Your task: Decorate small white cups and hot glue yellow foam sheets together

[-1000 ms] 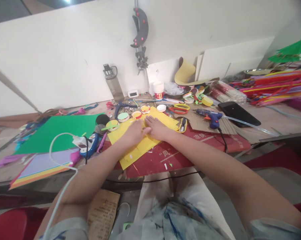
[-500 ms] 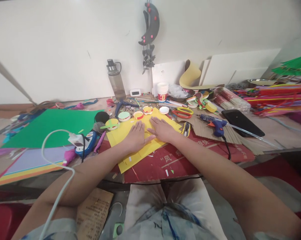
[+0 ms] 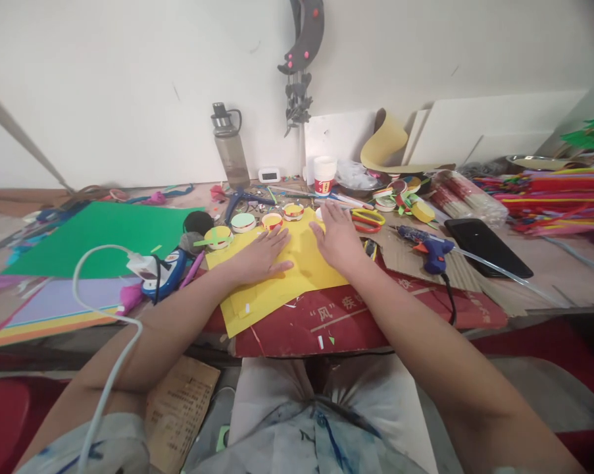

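Note:
Sheets of yellow paper [image 3: 301, 263] lie on a red cardboard piece [image 3: 301, 326] in front of me. My left hand [image 3: 262, 255] rests flat on the paper's left part, fingers spread. Over its right part is my right hand [image 3: 339, 240], also open, fingertips by a small white round piece [image 3: 319, 214] that they partly cover. Along the paper's far edge stand small round paper discs with rims: a yellow one with a green strip [image 3: 216, 237], a pale green one [image 3: 244, 222] and two yellow-and-red ones [image 3: 293, 210]. Neither hand grips anything.
Right of my hands are scissors [image 3: 368, 219], a yellow cutter [image 3: 370, 248], a blue glue gun [image 3: 432, 252] with its cord, and a black phone [image 3: 488, 247]. At left lie green paper [image 3: 104, 240] and a power strip [image 3: 163, 273]; its white cable crosses my left forearm. A bottle [image 3: 231, 148] stands behind.
My right hand has slid right and away from me, towards the paper's far edge. My left hand has shifted slightly left, widening the gap between them. The camera view has moved a little.

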Available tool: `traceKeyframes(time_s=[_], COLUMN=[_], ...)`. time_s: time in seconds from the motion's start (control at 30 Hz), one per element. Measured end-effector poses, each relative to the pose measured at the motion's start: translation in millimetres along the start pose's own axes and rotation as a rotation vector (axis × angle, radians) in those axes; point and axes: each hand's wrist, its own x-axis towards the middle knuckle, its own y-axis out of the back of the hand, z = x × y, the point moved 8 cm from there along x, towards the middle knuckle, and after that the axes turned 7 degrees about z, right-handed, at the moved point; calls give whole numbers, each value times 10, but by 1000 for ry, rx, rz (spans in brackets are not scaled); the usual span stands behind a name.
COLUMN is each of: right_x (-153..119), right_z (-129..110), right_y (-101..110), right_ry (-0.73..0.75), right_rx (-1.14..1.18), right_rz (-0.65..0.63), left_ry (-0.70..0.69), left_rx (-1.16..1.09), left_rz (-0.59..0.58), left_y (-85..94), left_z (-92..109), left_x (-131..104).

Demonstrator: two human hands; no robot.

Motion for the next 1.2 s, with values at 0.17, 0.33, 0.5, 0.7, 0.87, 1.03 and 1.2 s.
traceKeyframes(time_s=[0.17,0.33,0.5,0.7,0.87,1.03,1.2], right_x=[64,-177,-309,-293,-230,-231,-224], right_z=[65,-214,-285,-248,-186,-204,-181], right_y=[44,-345,-440,-405,-401,-350,-336], right_ry=[24,142,134,123,132,145,155], right_rx=[81,60,-32,-70,-92,-117,-135], right_rz=[-3,-377,-512,-503,-440,-429,-395], left_ry=[43,29,43,45,29,248,429], left_rx=[-91,-40,-2,-31,-65,-28,160], left_rz=[115,0,-22,-19,18,178,179], left_y=[111,-139,-194,-199,-167,54,132], left_z=[-14,133,112,54,59,-70,-150], left_x=[21,59,47,17,26,-42,-179])
